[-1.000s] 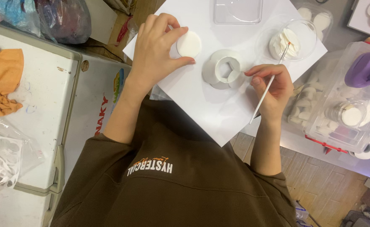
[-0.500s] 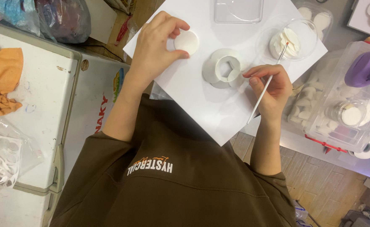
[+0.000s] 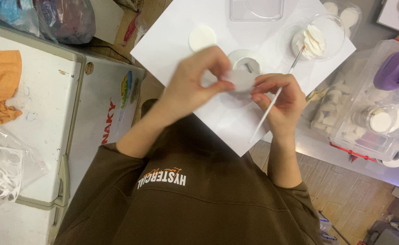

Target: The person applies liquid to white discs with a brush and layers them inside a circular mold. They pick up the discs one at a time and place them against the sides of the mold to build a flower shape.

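Item, lower centre of the frame: a brown sweatshirt (image 3: 186, 204) with pale lettering on the chest, both sleeves reaching upward to the work. Item, mid-frame: the left hand (image 3: 195, 84), fingers curled narrow, pinching the edge of a thin white disc (image 3: 241, 80) with thumb and forefinger; the disc is blurred, so its exact tilt cannot be told. Item, just right of it: the right hand (image 3: 279, 100), fingertips meeting the same disc from the other side while a thin white brush (image 3: 272, 106) lies tucked slantwise across the palm, bristles toward the upper right, apparently parked there so the fingers stay free for the disc. Both hands hover above a white sheet (image 3: 172, 41), which seems laid as a clean work surface. Item, just behind the hands on the sheet: a grey-white ring mould (image 3: 235, 59), partly hidden. Item, upper centre-left: a loose white round (image 3: 202, 37) lying flat, apart from the hands. Item, upper right: a clear round tub (image 3: 333, 27) holding stacked white rounds. Item, top centre: a clear square lid (image 3: 256, 9). Item, far right: a clear plastic box (image 3: 372, 122) of more rounds, with a purple punch (image 3: 394, 70) on top. Item, far left: an orange cloth (image 3: 0, 84) on a white cabinet (image 3: 40, 127).
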